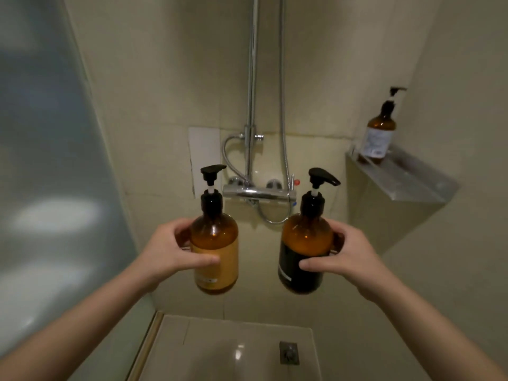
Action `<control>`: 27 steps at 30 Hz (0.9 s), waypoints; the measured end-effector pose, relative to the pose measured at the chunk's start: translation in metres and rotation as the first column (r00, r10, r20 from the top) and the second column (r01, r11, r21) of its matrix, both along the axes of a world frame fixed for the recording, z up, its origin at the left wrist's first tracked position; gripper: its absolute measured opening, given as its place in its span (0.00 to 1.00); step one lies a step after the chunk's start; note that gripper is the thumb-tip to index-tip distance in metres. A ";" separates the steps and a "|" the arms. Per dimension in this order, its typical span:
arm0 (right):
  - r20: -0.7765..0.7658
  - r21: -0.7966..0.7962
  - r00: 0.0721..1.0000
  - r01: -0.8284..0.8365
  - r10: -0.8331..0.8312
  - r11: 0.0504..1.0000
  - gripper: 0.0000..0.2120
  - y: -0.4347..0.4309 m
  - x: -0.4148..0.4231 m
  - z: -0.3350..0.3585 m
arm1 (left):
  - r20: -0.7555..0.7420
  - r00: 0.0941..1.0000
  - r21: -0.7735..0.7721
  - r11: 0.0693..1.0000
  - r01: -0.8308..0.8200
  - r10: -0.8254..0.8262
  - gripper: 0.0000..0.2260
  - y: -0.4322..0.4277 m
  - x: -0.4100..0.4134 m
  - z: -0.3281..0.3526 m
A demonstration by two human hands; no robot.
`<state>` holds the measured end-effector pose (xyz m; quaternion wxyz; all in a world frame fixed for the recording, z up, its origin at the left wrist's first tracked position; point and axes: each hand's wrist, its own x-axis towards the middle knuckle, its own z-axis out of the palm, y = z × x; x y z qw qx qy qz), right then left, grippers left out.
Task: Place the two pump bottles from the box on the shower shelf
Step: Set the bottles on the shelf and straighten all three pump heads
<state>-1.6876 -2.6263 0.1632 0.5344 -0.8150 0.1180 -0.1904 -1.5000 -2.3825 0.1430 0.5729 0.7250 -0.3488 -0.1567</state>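
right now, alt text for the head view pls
Two hands hold amber pump bottles up in a shower: left hand the orange-labelled bottle, right hand the black-labelled bottle. A third bottle stands on the metal shelf, upper right.

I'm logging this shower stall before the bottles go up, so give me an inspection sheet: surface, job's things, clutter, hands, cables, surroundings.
Surface: metal shower shelf on the right wall, mostly bare.
Job's things: orange-label bottle and black-label bottle, both upright, held in the air, not yet on the shelf.
Clutter: white-label bottle already stands at the shelf's far end.
Hands: left hand grips the orange-label bottle; right hand grips the black-label one.
Cables: nothing seen; only a shower hose.
Surroundings: mixer tap, floor drain, frosted glass panel on the left.
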 end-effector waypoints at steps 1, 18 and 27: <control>0.010 0.008 1.000 0.015 -0.015 1.000 0.25 0.002 -0.003 0.018 | 0.009 1.000 -0.001 1.000 0.008 -0.008 0.26 0.001 -0.003 0.019; 0.042 0.006 0.986 0.162 -0.162 0.987 0.25 0.050 -0.043 0.105 | 0.086 0.981 -0.009 0.985 0.173 -0.172 0.21 0.016 -0.006 0.124; 0.012 0.012 0.959 0.284 -0.285 0.959 0.23 0.035 -0.043 0.110 | 0.105 0.959 -0.050 0.962 0.268 -0.262 0.25 -0.034 0.012 0.135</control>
